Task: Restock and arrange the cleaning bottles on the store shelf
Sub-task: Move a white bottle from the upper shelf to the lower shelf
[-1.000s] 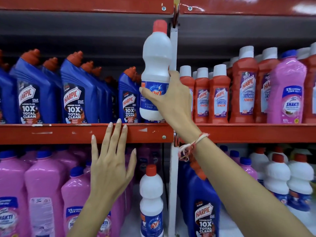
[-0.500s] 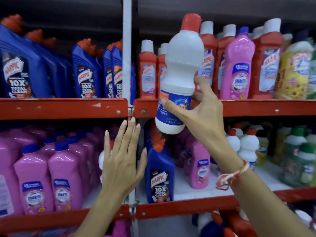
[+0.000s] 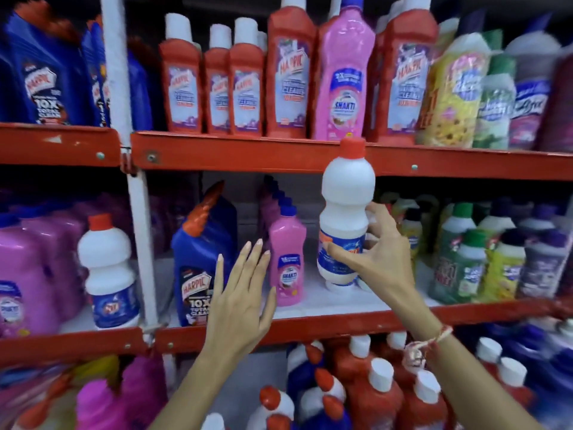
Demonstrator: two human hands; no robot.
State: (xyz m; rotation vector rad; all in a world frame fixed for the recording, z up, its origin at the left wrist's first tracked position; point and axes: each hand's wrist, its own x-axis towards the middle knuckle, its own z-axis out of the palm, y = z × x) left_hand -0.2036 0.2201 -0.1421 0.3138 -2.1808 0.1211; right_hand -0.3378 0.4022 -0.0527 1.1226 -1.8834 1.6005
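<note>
My right hand [image 3: 378, 259] grips a white bottle with a red cap and blue label [image 3: 345, 209] around its lower half, upright, just above the middle shelf [image 3: 310, 319] and in front of other white bottles hidden behind it. My left hand [image 3: 242, 293] is held up flat with fingers apart and holds nothing; it is in front of a small pink Shakti bottle [image 3: 286, 256] and a blue Harpic bottle [image 3: 198, 252]. A second white red-capped bottle [image 3: 107, 271] stands in the left bay, beyond the white upright post [image 3: 136, 212].
The upper shelf [image 3: 248, 155] carries red Harpic bottles [image 3: 183, 85], a tall pink Shakti bottle [image 3: 345, 72] and yellow, green and purple bottles to the right. Large pink bottles [image 3: 28, 265] fill the left bay. Red and blue bottles crowd the bottom shelf [image 3: 372, 392].
My right hand has carried the white bottle down and to the right, from the upper shelf level to the middle shelf. The view has dropped and swung right. My left hand stays open.
</note>
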